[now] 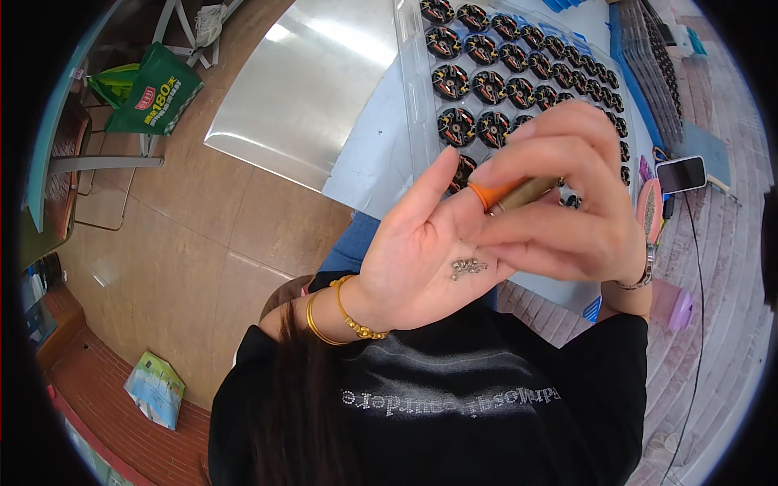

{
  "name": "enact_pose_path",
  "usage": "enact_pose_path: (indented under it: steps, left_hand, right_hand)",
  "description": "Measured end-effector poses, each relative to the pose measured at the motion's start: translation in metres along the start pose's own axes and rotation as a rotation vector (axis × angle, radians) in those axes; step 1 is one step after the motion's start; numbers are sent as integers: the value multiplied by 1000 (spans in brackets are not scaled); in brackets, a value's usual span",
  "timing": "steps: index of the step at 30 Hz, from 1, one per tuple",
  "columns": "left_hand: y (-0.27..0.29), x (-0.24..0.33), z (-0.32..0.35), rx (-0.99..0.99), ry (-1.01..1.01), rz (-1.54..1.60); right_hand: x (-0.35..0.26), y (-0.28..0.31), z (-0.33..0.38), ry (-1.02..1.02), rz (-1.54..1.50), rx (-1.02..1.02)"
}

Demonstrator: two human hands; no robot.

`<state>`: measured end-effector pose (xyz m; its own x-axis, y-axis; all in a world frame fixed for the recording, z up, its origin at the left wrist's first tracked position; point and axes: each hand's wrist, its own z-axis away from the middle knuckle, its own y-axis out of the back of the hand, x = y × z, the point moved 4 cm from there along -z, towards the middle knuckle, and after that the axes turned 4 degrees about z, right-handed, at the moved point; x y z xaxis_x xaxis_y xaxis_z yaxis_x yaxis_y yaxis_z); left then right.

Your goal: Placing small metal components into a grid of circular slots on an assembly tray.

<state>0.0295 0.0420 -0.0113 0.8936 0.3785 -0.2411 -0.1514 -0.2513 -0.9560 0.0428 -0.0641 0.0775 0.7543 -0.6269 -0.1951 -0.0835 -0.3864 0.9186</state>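
We see our left hand [421,259] cupped flat, tiny metal screws [468,268] in its palm, right hand [559,202] pinching a brass-coloured tool [527,193], clear plastic tray [413,121] at twelve o'clock, round black motors [486,85] in rows.

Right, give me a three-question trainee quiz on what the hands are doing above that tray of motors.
1. True or false: the left hand is palm up with a small pile of tiny screws lying in it.
2. What does the right hand hold? A) a phone B) a slim brass-coloured tool C) a green bag
3. Fill in: the clear plastic tray holds rows of small black ______.

Key: 1 true; 2 B; 3 motors. The orange finger cot sits on a left fingertip, next to the tool's end. Gold bracelets circle the left wrist.
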Motion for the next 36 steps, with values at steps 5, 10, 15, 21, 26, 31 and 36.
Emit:
enact_pose_path:
  steps: [5,10,15,21,26,31,36]
  left_hand:
    - [1,0,-2,-12,-21,114]
    - [0,1,-2,-87,-27,134]
    - [3,1,2,10,-4,107]
    - [2,1,-1,103,-10,84]
    - [3,2,-2,78,3,83]
    - [3,2,-3,57,8,80]
    - [3,2,-2,53,10,84]
  right_hand:
    - [6,4,1,-40,75,-17]
    - [6,1,-2,-19,86,-11]
    - [24,12,-14,-127,48,-51]
    - [83,-3,-26,-196,351,87]
    - [94,-16,-33,-137,417,62]
    - [95,-22,-33,-109,432,44]
    - [93,-23,-33,-92,437,17]
